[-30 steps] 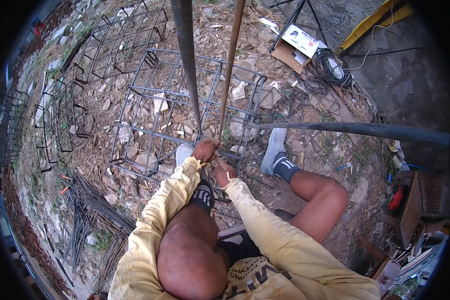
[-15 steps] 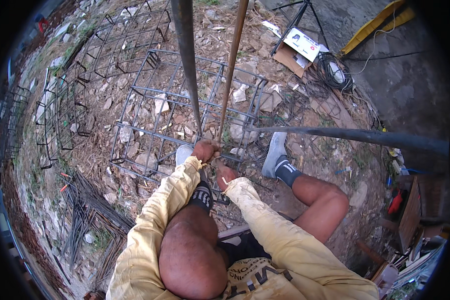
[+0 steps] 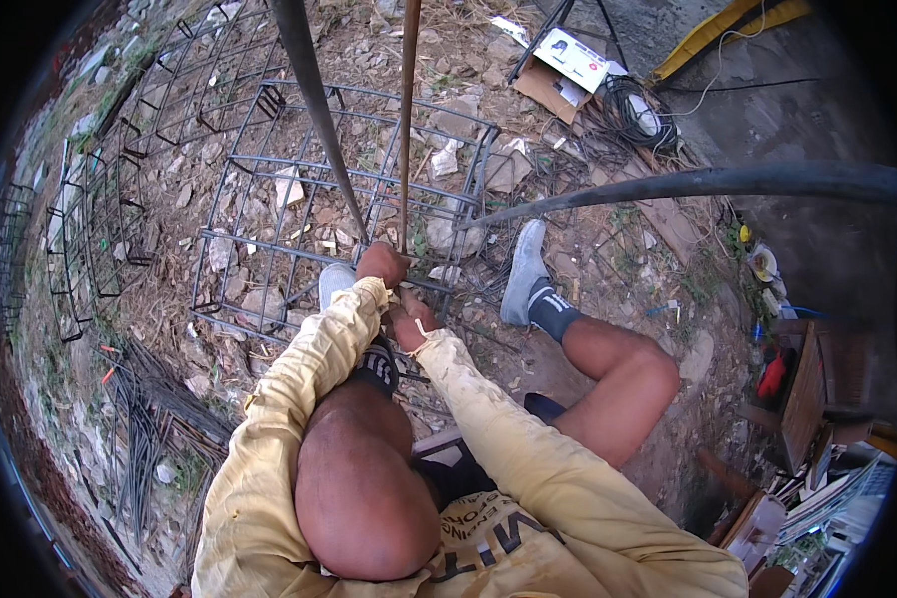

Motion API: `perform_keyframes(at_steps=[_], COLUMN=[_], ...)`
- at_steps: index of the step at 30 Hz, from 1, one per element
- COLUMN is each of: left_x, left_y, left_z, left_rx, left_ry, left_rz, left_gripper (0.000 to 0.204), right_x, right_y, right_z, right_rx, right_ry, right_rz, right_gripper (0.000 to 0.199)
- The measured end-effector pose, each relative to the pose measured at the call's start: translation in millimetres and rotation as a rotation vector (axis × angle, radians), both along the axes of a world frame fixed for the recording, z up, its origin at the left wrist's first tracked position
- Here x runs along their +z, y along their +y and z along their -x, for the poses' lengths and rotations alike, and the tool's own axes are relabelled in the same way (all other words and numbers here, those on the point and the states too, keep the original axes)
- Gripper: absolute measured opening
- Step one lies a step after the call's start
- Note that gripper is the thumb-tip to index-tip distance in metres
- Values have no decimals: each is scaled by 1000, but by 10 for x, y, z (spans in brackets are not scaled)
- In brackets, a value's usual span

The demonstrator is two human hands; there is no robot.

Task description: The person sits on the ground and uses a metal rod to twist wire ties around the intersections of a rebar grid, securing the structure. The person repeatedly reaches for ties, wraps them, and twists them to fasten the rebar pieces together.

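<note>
Both hands are together at the near edge of a steel rebar cage (image 3: pixel 307 186), which lies on rubbly ground. My left hand (image 3: pixel 382 263) is closed, its fingers curled down by the cage bars. Just below it, my right hand (image 3: pixel 412 324) is also closed, almost touching the left. Whatever they grip is too small or hidden to make out. Behind the hands rise a dark steel bar (image 3: pixel 319 110) and a thinner rusty bar (image 3: pixel 409 110). A third dark bar (image 3: pixel 688 184) runs off to the right from the cage's right side.
More rebar frames (image 3: pixel 90 234) lie at the left. A heap of bent steel rods (image 3: pixel 149 419) is nearer, lower left. At the far right are an open cardboard box (image 3: pixel 571 62), a coiled black cable (image 3: pixel 636 112) and a yellow strip (image 3: pixel 723 40). Wooden furniture (image 3: pixel 802 399) stands at the right.
The whole view has shifted, so the cage, bars and hands sit further left and slightly higher. Both hands remain close together at the cage edge.
</note>
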State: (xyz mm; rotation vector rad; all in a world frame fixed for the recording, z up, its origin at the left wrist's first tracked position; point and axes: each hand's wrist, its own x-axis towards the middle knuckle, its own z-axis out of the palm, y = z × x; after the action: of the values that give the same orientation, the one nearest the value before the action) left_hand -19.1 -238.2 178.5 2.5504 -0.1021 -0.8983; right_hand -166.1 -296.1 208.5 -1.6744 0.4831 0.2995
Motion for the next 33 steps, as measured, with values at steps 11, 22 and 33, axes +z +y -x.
perform_keyframes(at_steps=[11,22,33], left_x=[-106,379,234], left_y=[-107,5,186], left_z=[-67,109,224], left_rx=[-353,-128,-283], left_ry=[-59,-209,-94], left_rz=[-206,-397,-87], left_gripper=[35,22,32], right_x=[1117,3043,4324], right_y=[-562,-2261,-2527], right_z=[422,2048,2882], right_rx=[121,-274,214], right_ry=[-83,-548,-1168], right_rz=[135,319,562], right_gripper=[60,38,44])
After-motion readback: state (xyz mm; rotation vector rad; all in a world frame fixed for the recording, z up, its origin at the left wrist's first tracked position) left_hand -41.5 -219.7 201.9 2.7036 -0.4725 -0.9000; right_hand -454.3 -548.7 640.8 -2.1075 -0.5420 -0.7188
